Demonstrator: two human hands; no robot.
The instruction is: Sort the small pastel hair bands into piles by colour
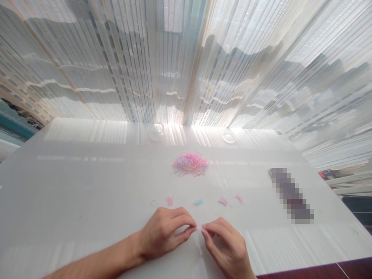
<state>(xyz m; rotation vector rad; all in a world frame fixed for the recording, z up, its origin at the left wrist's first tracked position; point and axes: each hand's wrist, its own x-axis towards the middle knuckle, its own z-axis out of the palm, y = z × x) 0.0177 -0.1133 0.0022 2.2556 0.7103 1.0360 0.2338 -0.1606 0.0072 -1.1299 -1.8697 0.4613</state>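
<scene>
Both hands are right in close at the near part of the smooth white table [87,193], and it's fingertip work: the left hand [170,228] presses thumb and forefinger together from one side, the right hand [226,244] does the same from the other, and in the narrow space between them they pinch a tiny pale bit [199,228], too small and blurred to make out. Just beyond the fingers runs a loose row of little clusters: a faint whitish one [154,202], a looped pink one [169,200], a compact teal one [198,202], a mauve one [223,200] and a slim pink one [238,198]. Further back, a tangled heap of thin strands [190,164], pink, blue and yellowish, spreads in a soft mound. Behind it stand a clear round container [157,135] and, well apart to the right, a flat, see-through disc [229,137]. Sheer striped curtains [130,58] hang across the back, wavy shadows on the cloth, while a long pixelated object [292,197] lies slantwise at right.
</scene>
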